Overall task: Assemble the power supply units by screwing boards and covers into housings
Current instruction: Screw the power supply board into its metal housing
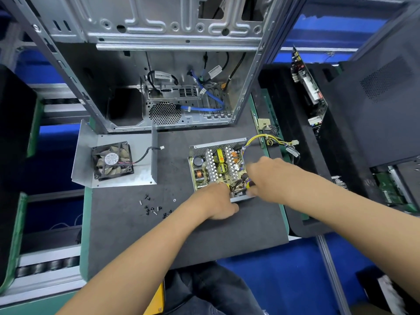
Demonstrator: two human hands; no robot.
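Open silver metal power supply housing (pixel 241 197) with green circuit board (pixel 217 168): on dark grey mat (pixel 181 242). Left hand (pixel 218 204): curled at its near edge, grasp unclear. Right hand (pixel 267 176): gripping yellow-and-black screwdriver (pixel 250 184). Small black screws (pixel 154 209): loose, left.

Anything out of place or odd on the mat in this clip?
Loose screws lie scattered on the mat rather than in a tray. The cover with its fan sits apart from the power supply board; its lead is unplugged. No damage visible.

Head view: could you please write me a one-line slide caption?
Both hands work a screwdriver at the open power supply's board; fan cover and loose screws wait alongside.
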